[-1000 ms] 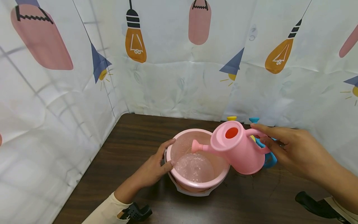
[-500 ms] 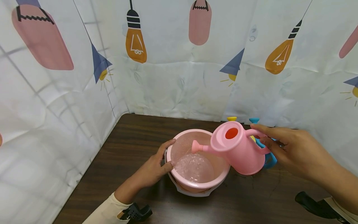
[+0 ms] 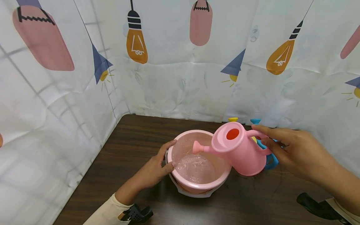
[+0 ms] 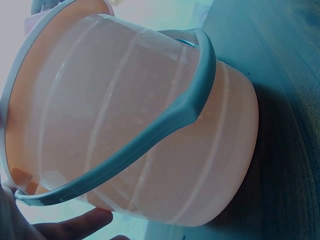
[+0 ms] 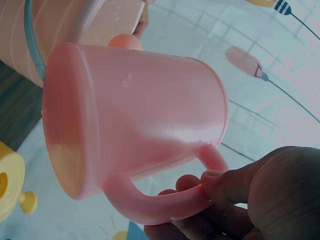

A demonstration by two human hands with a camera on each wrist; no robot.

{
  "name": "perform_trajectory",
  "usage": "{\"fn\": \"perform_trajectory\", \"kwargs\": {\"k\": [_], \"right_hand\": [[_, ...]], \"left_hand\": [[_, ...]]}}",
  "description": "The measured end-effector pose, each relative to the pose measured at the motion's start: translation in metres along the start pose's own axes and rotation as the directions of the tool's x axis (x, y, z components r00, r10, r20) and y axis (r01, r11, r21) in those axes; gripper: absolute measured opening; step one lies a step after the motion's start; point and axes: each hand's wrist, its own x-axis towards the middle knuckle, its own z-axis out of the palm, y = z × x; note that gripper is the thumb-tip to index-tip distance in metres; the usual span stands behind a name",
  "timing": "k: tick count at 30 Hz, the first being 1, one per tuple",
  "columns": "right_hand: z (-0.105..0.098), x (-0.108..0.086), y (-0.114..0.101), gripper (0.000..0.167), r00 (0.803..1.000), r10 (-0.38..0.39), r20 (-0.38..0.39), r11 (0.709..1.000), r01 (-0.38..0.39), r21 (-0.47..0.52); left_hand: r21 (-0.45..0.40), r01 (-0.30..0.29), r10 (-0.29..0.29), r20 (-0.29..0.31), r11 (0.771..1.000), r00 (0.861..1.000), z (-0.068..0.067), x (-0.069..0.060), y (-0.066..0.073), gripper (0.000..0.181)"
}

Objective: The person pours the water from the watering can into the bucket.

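A pink bucket with a white handle stands on the table, with water in its bottom. My left hand holds the bucket's rim on its left side, with the thumb over the edge. In the left wrist view the bucket's swing handle hangs down along the ribbed wall. My right hand grips the handle of a pink watering can, thumb and fingers round it in the right wrist view. The can tilts left, and its spout head is over the bucket's opening. Through its top a red inside shows.
Behind the pink can stand a blue watering can and a yellow one, both partly hidden. A patterned white sheet hangs behind and to the left of the dark wooden table.
The water's surface in the bucket looks less bubbly than before. Both hands, the bucket and the pink watering can keep nearly the same places.
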Motion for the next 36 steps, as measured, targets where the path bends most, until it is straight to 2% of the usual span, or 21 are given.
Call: {"fn": "perform_trajectory", "kwargs": {"k": [36], "right_hand": [[0.0005,0.0009,0.0000,0.037,1.000,-0.012,-0.013,1.000,0.012,0.002]], "left_hand": [[0.015,0.009,-0.009,-0.003,1.000,1.000,0.0008,0.0005,0.0000,0.071]]}}
